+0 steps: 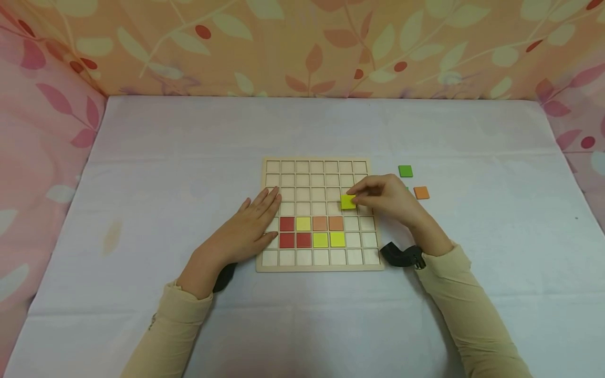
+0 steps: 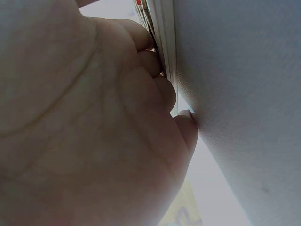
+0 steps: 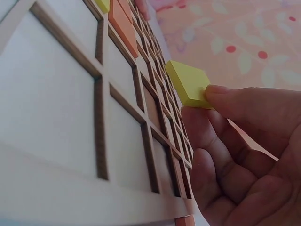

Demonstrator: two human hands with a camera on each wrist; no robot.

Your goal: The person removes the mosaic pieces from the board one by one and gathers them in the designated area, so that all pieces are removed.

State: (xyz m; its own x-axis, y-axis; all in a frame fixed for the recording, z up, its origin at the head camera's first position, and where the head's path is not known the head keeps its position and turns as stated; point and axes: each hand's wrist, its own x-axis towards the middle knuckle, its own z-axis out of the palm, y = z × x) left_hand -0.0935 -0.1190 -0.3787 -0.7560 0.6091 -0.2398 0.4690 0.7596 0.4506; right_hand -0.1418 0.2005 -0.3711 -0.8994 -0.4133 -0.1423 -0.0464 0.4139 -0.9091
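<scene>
A wooden grid board (image 1: 320, 267) lies on the white cloth, with red, yellow and orange square tiles set in two of its rows. My right hand (image 1: 389, 198) pinches a yellow tile (image 1: 348, 201) between thumb and fingers, over the right part of the board. In the right wrist view that tile (image 3: 190, 84) stands tilted, held by its edge above the grid cells. My left hand (image 1: 250, 226) rests with straight fingers on the board's left edge. The left wrist view shows its palm (image 2: 94, 122) close up, fingertips at the board's side.
Right of the board lie a green tile (image 1: 405, 171) and an orange tile (image 1: 421, 192); another green one is mostly hidden behind my right hand. Black wrist devices (image 1: 402, 255) sit at both sleeves. A patterned curtain (image 1: 302, 47) stands behind the table.
</scene>
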